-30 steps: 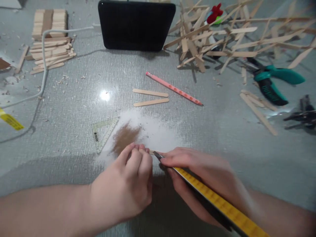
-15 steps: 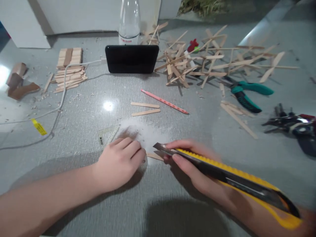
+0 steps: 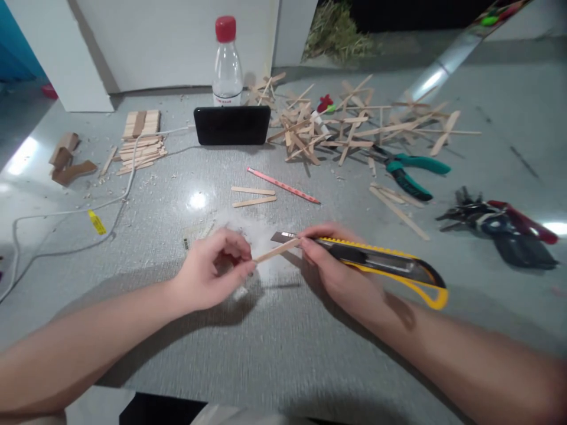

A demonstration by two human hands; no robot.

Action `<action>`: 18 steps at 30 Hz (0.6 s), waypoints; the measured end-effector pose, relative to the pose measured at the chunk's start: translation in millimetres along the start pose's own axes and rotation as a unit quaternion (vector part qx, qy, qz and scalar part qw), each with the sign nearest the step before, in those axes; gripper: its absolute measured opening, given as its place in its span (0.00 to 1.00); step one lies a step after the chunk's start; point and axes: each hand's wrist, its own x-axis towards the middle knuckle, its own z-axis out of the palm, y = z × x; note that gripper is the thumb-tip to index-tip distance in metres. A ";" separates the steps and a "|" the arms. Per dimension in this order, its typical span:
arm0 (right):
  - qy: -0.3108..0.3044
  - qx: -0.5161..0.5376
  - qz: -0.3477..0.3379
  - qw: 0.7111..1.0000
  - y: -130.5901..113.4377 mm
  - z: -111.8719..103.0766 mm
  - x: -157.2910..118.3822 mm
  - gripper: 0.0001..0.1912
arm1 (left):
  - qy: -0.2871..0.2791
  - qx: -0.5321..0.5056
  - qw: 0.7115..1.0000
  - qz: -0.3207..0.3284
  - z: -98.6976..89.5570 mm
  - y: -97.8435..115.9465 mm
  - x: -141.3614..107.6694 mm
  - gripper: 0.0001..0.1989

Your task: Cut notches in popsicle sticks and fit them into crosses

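Observation:
A wooden craft stick point(image 3: 277, 251) is held up off the table between my two hands. My left hand point(image 3: 221, 265) pinches its near left end between thumb and fingers. In my right hand point(image 3: 330, 257) lies a yellow and black utility knife point(image 3: 390, 262), its blade out and pointing left, just above the stick. The right thumb and fingertips also touch the stick's far end. Under the hands is a patch of white powder point(image 3: 261, 227). A clear set square point(image 3: 192, 236) lies partly behind my left hand. Two more craft sticks point(image 3: 254, 202) rest beyond the powder.
A pink pencil point(image 3: 283, 185) lies past the hands. Behind stand a black phone point(image 3: 232, 126) and a red-capped bottle point(image 3: 227, 65). Stacked sticks point(image 3: 142, 150) and a white cable point(image 3: 128, 192) are left; joined sticks point(image 3: 310, 130), green pliers point(image 3: 410, 171) and dark tools point(image 3: 496, 224) are right.
The craft stick has come up off the table into both hands. My left hand has turned to pinch it. The knife now lies flatter, and the whole view has shifted.

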 end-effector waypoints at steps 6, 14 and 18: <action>-0.057 0.011 -0.029 0.998 -5.0 0.3 -3.4 0.06 | -0.001 -0.091 0.993 -0.073 5.9 -1.1 3.8 0.09; -0.141 0.010 -0.091 0.986 -24.0 -1.9 5.1 0.09 | -0.068 -0.087 0.987 -0.118 11.0 5.8 4.8 0.08; -0.129 0.021 -0.117 0.985 -18.5 2.1 3.5 0.09 | -0.090 -0.058 0.986 -0.128 13.5 15.2 4.8 0.08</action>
